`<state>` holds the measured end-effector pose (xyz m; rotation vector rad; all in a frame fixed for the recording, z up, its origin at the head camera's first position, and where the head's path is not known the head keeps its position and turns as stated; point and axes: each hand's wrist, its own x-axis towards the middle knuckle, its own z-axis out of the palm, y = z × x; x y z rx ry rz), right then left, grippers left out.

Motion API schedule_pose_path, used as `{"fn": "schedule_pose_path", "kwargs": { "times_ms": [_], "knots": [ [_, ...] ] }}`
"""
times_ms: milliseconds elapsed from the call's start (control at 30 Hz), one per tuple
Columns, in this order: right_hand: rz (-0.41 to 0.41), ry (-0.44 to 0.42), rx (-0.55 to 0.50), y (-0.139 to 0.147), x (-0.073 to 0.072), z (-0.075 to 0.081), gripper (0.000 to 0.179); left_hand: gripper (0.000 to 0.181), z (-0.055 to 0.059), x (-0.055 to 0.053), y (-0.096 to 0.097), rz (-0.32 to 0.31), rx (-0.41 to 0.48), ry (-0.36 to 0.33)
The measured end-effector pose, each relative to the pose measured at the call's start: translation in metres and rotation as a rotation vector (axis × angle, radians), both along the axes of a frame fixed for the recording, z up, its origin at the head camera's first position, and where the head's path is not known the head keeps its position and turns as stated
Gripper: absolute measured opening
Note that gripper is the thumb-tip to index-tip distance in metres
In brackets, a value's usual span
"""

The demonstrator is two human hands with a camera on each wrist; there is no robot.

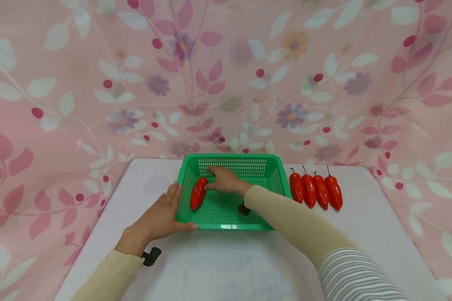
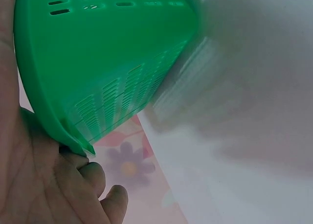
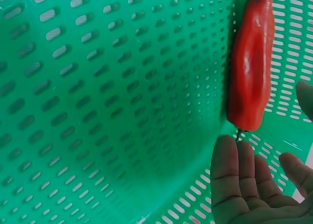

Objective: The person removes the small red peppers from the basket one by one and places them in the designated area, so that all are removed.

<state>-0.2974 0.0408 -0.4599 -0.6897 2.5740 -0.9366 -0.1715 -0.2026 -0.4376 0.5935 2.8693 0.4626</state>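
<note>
A red chili pepper (image 1: 198,193) lies inside the green plastic basket (image 1: 229,227), along its left side. My right hand (image 1: 226,179) is inside the basket, just right of the pepper. In the right wrist view, the fingers of that right hand (image 3: 254,185) are extended near the stem end of the pepper (image 3: 250,62), gripping nothing. My left hand (image 1: 162,215) rests against the basket's front left corner, with the thumb along the front rim and the fingers along the left side. The left wrist view shows the palm of the left hand (image 2: 44,180) against the basket rim (image 2: 36,101).
Several more red chili peppers (image 1: 309,190) lie side by side on the white table (image 1: 226,267), right of the basket, stems pointing back. A pink floral cloth (image 1: 226,83) hangs behind the table. My right forearm (image 1: 290,217) crosses the basket's front right part.
</note>
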Motion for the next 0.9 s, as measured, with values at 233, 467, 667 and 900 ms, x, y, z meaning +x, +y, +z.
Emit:
{"fn": "schedule_pose_path", "kwargs": {
  "times_ms": [233, 467, 667, 900],
  "knots": [
    [0.01, -0.004, 0.015, -0.007, -0.001, -0.008, 0.072, 0.14, -0.001, -0.001, 0.0, 0.007, 0.006, -0.013],
    [0.012, -0.016, 0.043, -0.015, 0.002, -0.018, 0.071, 0.141, -0.001, -0.001, 0.0, 0.009, 0.007, -0.019],
    [-0.014, -0.022, 0.04, -0.024, 0.005, -0.021, 0.075, 0.14, 0.001, -0.001, 0.0, 0.002, 0.009, -0.009],
    [-0.022, -0.053, -0.008, -0.034, 0.006, -0.025, 0.092, 0.14, -0.001, -0.001, -0.001, 0.005, 0.011, -0.014]
  ]
}}
